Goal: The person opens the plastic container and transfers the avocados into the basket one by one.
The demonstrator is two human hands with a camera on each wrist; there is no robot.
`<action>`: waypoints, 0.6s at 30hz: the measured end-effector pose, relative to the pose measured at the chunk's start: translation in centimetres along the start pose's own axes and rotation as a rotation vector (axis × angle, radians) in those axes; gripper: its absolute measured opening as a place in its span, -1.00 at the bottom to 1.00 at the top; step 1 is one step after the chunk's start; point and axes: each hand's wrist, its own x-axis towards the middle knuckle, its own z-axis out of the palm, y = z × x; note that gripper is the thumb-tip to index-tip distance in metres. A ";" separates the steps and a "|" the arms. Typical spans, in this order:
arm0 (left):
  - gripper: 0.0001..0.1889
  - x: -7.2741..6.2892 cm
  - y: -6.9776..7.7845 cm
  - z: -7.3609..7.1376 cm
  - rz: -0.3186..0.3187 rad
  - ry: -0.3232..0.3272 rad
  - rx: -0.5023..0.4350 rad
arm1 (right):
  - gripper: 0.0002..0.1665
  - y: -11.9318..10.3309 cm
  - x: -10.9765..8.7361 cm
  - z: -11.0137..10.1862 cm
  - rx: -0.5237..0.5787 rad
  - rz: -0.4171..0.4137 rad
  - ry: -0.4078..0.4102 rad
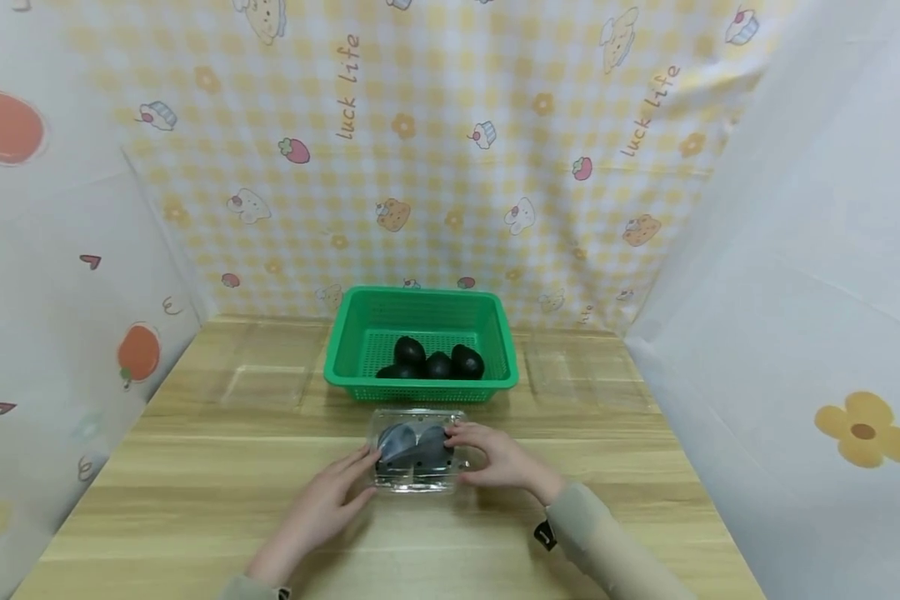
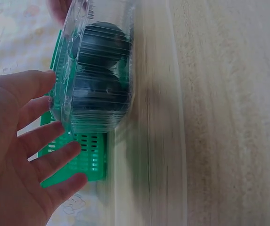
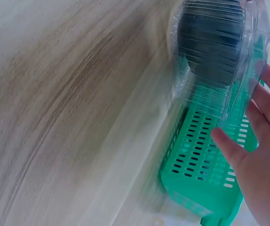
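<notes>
So the clear box point(image 1: 417, 451) is sitting on the bench point(image 1: 435, 550), just in front of the green basket point(image 1: 420, 388), with dark fruit showing inside. Left hand point(image 1: 335, 496) and right hand point(image 1: 495, 457) are touching its sides, fingers loose, not gripping. I'm guessing lid-closing; next move's probably calling for pressing the rim evenly. Can't tell if it's latched. "luck life" is repeating on the backdrop point(image 1: 450, 183); I'm spotting no readable brand.
</notes>
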 end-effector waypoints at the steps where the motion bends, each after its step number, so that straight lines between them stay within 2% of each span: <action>1: -0.43 0.0 0.0 0.0 -0.002 -0.008 -0.001 | -0.42 0.0 0.0 -0.1 -0.002 0.006 0.000; 4: -0.43 0.1 0.1 0.1 -0.007 -0.024 -0.006 | -0.49 -0.2 0.1 -0.2 -0.034 0.003 0.021; 10: -0.46 0.2 0.2 0.0 -0.023 -0.032 -0.026 | -0.56 -2.0 1.7 0.0 -0.197 0.015 0.065; 13: -0.47 0.2 0.2 -0.1 -0.030 -0.034 -0.038 | -0.50 -3.3 2.9 0.7 -0.238 0.007 0.035; 18: -0.47 0.5 0.2 -0.1 -0.044 -0.042 -0.063 | -0.36 -5.1 5.1 2.4 -0.324 -0.020 -0.063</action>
